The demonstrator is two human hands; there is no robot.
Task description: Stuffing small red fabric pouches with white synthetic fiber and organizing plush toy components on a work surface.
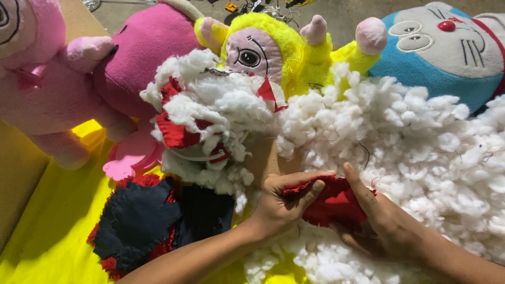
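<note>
Both my hands grip a piece of red fleece fabric point(332, 204) at the lower middle. My left hand point(283, 202) pinches its left edge with thumb and fingers. On the right side, my right hand point(374, 214) has its thumb across the cloth. White stuffing fibre point(421, 152) is heaped around and under the hands. To the left lies a torn plush toy point(197, 131) with red cloth and stuffing spilling out, and dark navy fabric point(142, 221) with red edges below it.
A yellow plush monkey point(279, 50) sits behind the stuffing, a blue and white plush cat point(447, 50) at the top right, and pink plush toys point(58, 79) at the left. A yellow sheet point(58, 221) covers the surface; brown cardboard point(16, 173) lies at the left edge.
</note>
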